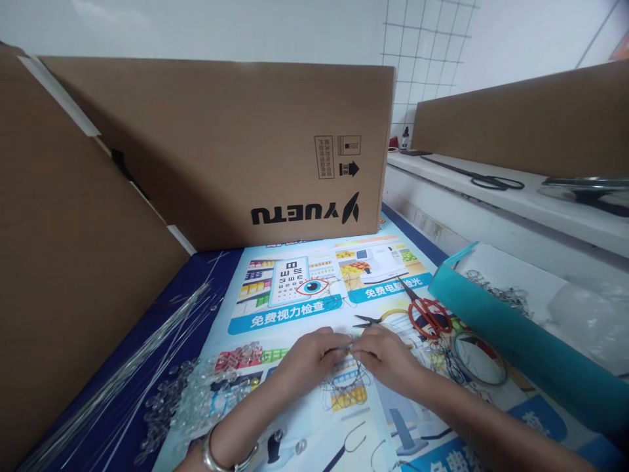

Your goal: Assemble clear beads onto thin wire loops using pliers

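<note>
My left hand (308, 362) and my right hand (389, 358) meet fingertip to fingertip over a printed poster (295, 295) on the table. Between the fingers they pinch a small piece of thin wire (350, 351); a tangle of wire (346, 387) lies right under the hands. A silver bangle (216, 455) circles my left wrist. A heap of clear beads (196, 393) lies left of my left hand. Pliers (371, 320) and red-handled scissors (427, 313) rest just beyond my right hand.
Long thin metal rods (128, 367) lie along the left. Cardboard boxes (236, 151) wall the back and left. A teal box (511, 334) holding metal bits sits at the right, a wire ring (479, 357) beside it. Black scissors (491, 180) lie on a white shelf.
</note>
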Tool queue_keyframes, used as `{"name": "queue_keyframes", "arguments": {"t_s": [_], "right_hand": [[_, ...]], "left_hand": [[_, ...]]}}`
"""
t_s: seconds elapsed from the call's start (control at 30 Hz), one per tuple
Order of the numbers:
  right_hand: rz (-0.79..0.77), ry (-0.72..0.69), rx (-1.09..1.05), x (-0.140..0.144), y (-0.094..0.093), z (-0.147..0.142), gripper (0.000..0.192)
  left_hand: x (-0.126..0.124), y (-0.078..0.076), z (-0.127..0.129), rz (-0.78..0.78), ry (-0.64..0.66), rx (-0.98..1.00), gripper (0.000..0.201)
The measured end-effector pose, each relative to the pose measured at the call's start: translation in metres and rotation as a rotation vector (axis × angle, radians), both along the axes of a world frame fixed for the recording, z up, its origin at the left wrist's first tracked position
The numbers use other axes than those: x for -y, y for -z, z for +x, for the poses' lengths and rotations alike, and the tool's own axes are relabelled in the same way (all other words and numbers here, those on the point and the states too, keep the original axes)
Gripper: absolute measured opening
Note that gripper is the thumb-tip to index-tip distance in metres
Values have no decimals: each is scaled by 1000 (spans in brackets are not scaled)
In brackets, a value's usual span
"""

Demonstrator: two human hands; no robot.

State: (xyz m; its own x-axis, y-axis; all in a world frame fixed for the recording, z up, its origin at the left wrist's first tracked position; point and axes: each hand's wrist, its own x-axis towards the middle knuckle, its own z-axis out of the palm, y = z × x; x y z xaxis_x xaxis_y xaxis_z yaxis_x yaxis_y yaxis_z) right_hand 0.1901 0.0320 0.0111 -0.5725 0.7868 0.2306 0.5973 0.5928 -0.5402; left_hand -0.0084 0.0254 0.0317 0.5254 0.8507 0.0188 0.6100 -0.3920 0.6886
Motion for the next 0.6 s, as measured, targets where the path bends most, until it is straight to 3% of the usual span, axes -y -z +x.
{"name": "queue_keyframes", "arguments": {"t_s": [0.37, 0.6], "right_hand": [[-54, -1, -37, -2, 0, -5, 18], [-68, -133, -19, -5, -8, 4, 23]], "left_hand": [[1, -1, 5, 27, -11, -73, 25], [2, -2, 5, 36, -20, -113, 24]]}}
